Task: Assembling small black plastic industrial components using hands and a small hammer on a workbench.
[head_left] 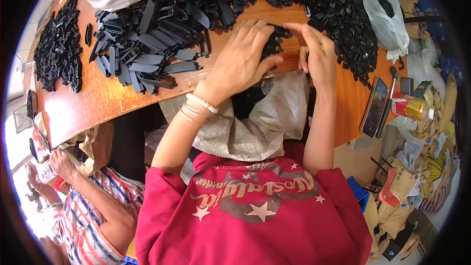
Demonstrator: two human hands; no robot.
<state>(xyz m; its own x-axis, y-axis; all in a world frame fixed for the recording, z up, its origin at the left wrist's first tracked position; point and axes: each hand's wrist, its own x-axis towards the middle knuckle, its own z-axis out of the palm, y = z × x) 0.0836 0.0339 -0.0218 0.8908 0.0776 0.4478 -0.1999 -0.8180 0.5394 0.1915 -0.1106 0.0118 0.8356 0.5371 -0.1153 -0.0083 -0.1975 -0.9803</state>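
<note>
At the wooden table (122, 98), the left hand (243, 56) and right hand (316, 51) clench a black plastic clip (275, 39) together, apparently mid-assembly; pressing it home likely needs a firm squeeze.

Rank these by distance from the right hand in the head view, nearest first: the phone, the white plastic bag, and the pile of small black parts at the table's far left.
From the right hand:
1. Phone, just to its right at the table edge.
2. White plastic bag, up at the table's right corner.
3. Pile of small black parts, across the table at the far left.

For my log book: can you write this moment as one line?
left hand: on black plastic part | right hand: pinching same part | wooden table | woven sack below
</note>
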